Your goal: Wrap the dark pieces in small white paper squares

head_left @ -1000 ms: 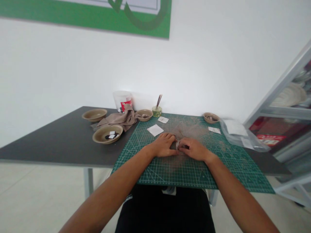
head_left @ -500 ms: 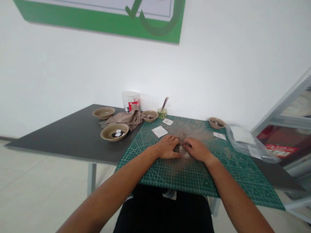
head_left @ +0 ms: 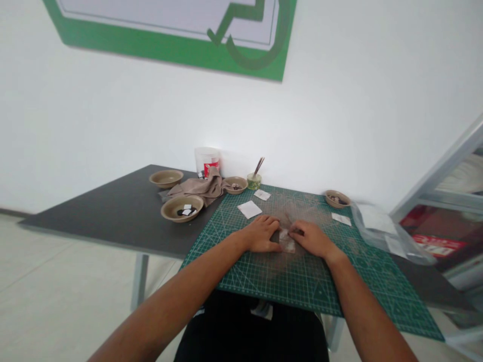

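A small pale card (head_left: 287, 241) with brown smudges lies on the green cutting mat (head_left: 245, 271). My left hand (head_left: 262, 234) rests at the card's left side, fingers spread and thumb touching its lower left edge. At the upper right of the card, my right hand (head_left: 307, 236) is closed in a pinch. What its fingertips hold is too small and blurred to name. Just beyond them shows a thin brown strip (head_left: 288, 217); I cannot tell whether it is in the fingers. Brown dust spreads over the mat around both hands.
White cards (head_left: 249, 209) lie on the mat. Behind them stand a green pot with thin sticks (head_left: 254, 181) and a bowl (head_left: 236, 185). Leftward are more bowls (head_left: 181, 208), a brown cloth (head_left: 199, 188) and a clear tub (head_left: 207, 160). A bowl (head_left: 337, 199) and plastic bag (head_left: 392, 231) sit right.
The view has tilted slightly upward. My right hand has drawn a little to the right, and more of the card shows between the hands. My left hand stays beside it.
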A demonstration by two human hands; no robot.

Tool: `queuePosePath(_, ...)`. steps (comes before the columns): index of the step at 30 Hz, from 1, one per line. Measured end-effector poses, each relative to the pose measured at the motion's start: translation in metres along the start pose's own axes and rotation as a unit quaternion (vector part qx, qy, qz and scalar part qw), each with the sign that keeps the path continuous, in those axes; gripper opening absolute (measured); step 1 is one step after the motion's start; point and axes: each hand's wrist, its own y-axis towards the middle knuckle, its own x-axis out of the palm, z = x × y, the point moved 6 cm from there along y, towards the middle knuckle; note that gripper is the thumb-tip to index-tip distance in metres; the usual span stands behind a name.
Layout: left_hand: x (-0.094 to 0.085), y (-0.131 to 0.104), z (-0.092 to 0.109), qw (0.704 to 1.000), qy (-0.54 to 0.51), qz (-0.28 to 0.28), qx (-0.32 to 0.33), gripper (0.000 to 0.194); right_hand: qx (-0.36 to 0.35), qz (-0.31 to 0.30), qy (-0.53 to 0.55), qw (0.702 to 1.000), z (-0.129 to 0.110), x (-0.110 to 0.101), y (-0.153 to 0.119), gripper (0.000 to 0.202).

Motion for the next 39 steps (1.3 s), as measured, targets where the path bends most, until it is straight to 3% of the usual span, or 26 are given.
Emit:
queuePosePath(4,0.000,0.000,0.001,1.000,0.000,0.002,0.000,0.061,-0.028,-0.049,0.020,0.998,-0.013,0.003,-0.008,0.004)
queuePosePath(8,0.002,0.000,0.000,1.000,-0.004,0.002,0.000,0.060,-0.008,-0.011,0.009,1.000,-0.009,0.010,0.005,0.011)
queuePosePath(12,0.001,0.001,0.000,1.000,-0.007,-0.001,0.001,0.059,0.033,0.028,-0.021,0.999,0.009,0.000,0.006,0.012)
queuePosePath(15,0.000,0.001,0.000,1.000,-0.007,-0.001,0.001,0.061,0.021,0.007,-0.014,1.000,0.004,-0.005,-0.006,0.007)
queuePosePath(19,0.002,0.001,-0.001,1.000,-0.008,-0.002,0.000,0.061,-0.020,-0.032,0.016,0.999,-0.014,0.005,-0.007,0.006)
queuePosePath(25,0.002,0.001,-0.002,1.000,-0.008,-0.005,-0.001,0.060,0.020,0.025,-0.008,0.999,0.003,-0.003,0.004,0.012)
queuePosePath(31,0.002,0.001,-0.002,1.000,-0.007,-0.002,0.002,0.061,-0.030,-0.038,0.025,0.999,-0.014,0.007,-0.007,0.003)
queuePosePath(36,0.005,0.001,-0.003,1.000,-0.003,-0.001,0.002,0.060,0.014,0.025,0.006,1.000,0.001,0.001,0.003,0.010)
queuePosePath(39,0.004,0.001,-0.003,1.000,-0.002,0.000,0.005,0.061,0.007,-0.001,0.014,1.000,0.002,-0.004,-0.005,0.006)
